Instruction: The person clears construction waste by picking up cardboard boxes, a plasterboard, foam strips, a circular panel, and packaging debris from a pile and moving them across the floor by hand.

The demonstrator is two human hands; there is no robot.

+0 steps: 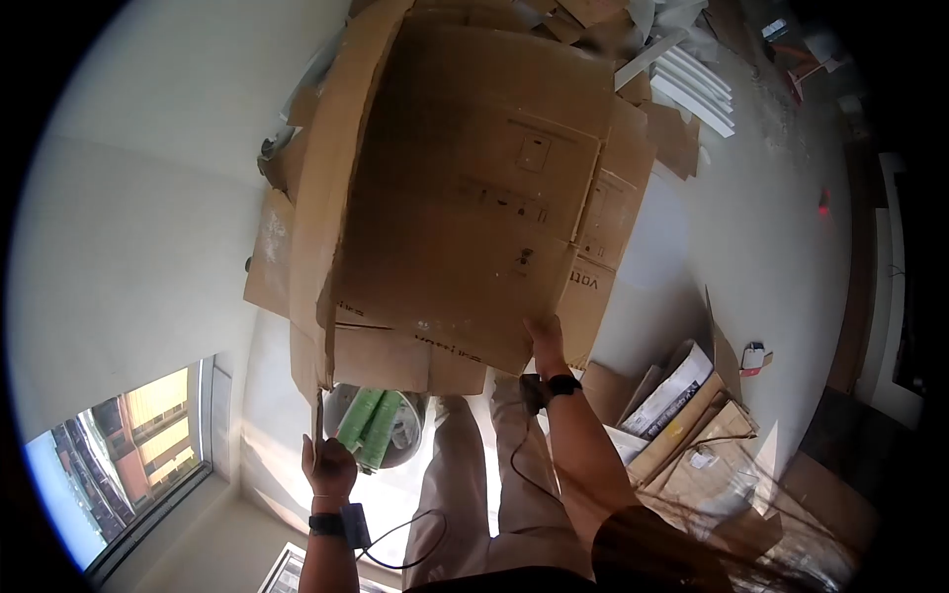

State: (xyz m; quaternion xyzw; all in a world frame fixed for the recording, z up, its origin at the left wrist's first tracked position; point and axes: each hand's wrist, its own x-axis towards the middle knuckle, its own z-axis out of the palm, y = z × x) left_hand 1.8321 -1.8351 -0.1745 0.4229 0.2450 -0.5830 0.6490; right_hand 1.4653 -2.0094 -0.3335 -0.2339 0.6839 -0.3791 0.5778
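A large brown cardboard box (465, 198), opened out and printed with handling symbols, spreads in front of me. My left hand (331, 467) is closed around a narrow lower end of its left-hand flap. At the lower right corner, my right hand (546, 346) grips the cardboard edge, the thumb side lying on the printed face; the other fingers are partly hidden. More cardboard (593, 287) shows behind and below the sheet. Each wrist wears a dark band, and thin cables run from the devices there.
A round bin (413, 420) holding a green item stands on the floor by my left leg. Broken-down cardboard (692, 435) is piled at the right. White strips (692, 89) and scraps lie at the back. A wall and window (129, 445) are at the left.
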